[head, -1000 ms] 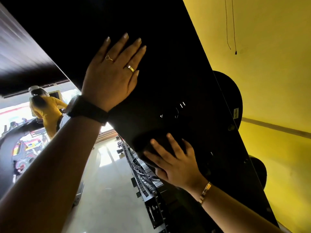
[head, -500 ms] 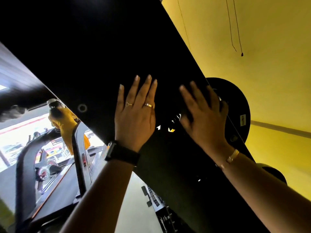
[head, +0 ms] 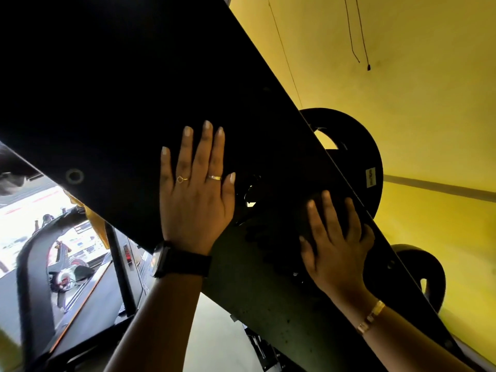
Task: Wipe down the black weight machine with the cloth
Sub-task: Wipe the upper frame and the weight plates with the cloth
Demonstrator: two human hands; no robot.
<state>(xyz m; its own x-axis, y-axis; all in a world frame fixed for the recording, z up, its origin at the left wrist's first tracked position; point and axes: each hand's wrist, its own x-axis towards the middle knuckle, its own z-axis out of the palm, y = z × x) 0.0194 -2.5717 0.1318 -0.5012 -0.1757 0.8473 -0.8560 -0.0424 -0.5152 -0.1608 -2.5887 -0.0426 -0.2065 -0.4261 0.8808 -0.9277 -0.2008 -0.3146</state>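
The black weight machine's broad panel slants across the head view from upper left to lower right. My left hand, with two rings and a black watch, lies flat on the panel with its fingers straight. My right hand, with a gold bracelet, presses spread fingers on a dark cloth bunched against the panel near its right edge. The cloth is hard to tell from the black surface and is mostly hidden under the hand.
Two black weight plates hang behind the panel's right edge, close to a yellow wall. Thin wires dangle from above. A treadmill stands at the lower left, with pale floor below.
My right hand has slid down and to the right along the panel with the cloth, after sweeping up half a second earlier. My left hand stays flat on the panel.
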